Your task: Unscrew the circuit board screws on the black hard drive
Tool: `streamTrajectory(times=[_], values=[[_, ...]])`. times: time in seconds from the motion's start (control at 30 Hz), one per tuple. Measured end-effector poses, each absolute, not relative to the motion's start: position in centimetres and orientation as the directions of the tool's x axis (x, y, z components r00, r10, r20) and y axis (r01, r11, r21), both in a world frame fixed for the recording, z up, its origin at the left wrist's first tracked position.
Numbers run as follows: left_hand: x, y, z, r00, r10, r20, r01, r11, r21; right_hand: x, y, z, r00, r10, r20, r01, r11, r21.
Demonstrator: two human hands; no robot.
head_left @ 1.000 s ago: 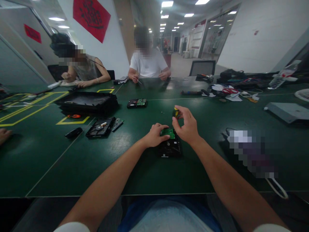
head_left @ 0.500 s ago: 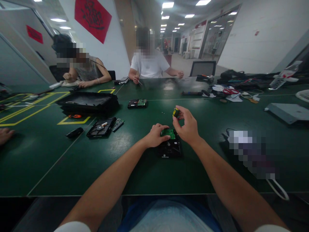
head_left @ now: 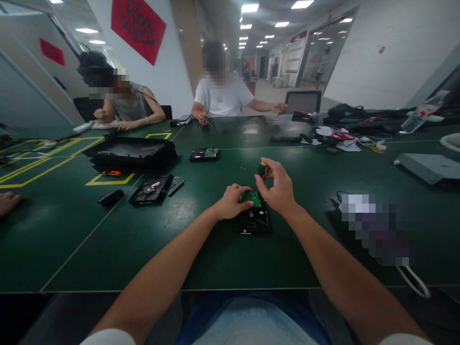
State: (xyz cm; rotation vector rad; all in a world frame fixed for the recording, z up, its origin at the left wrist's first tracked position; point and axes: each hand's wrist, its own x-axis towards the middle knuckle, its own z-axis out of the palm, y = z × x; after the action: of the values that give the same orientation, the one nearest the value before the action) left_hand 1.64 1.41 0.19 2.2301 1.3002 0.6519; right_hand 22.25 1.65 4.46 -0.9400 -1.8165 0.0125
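A black hard drive (head_left: 252, 221) with a green circuit board (head_left: 256, 198) lies flat on the table in front of me. My left hand (head_left: 235, 201) grips its far left part, the thumb across the board and the fingers along the far edge. My right hand (head_left: 277, 186) is closed on a small screwdriver (head_left: 262, 168) with a yellow and dark green handle, held upright over the far right end of the drive. The screwdriver's shaft and tip do not show clearly, so contact with a screw cannot be made out.
Left of the hard drive lie an opened drive (head_left: 150, 190), a loose circuit board (head_left: 176, 185) and a black tray (head_left: 132, 152). Another drive (head_left: 204, 154) sits farther back. A grey metal box (head_left: 429, 167) stands right. Two people sit across the table; another person's hand (head_left: 9, 202) rests far left.
The screwdriver handle has turned slightly in my right hand, and its fingers have shifted. My left hand stays put on the hard drive. The person opposite has moved one hand to the right.
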Motion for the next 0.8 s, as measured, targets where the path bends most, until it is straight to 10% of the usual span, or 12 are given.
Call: streamTrajectory(times=[0.8], values=[[1.5,1.3,0.6,0.455,0.878,0.151,0.659,-0.446,0.605,23.1,1.1,6.2,-0.051,0.665,0.745,0.684,0.567,-0.459]])
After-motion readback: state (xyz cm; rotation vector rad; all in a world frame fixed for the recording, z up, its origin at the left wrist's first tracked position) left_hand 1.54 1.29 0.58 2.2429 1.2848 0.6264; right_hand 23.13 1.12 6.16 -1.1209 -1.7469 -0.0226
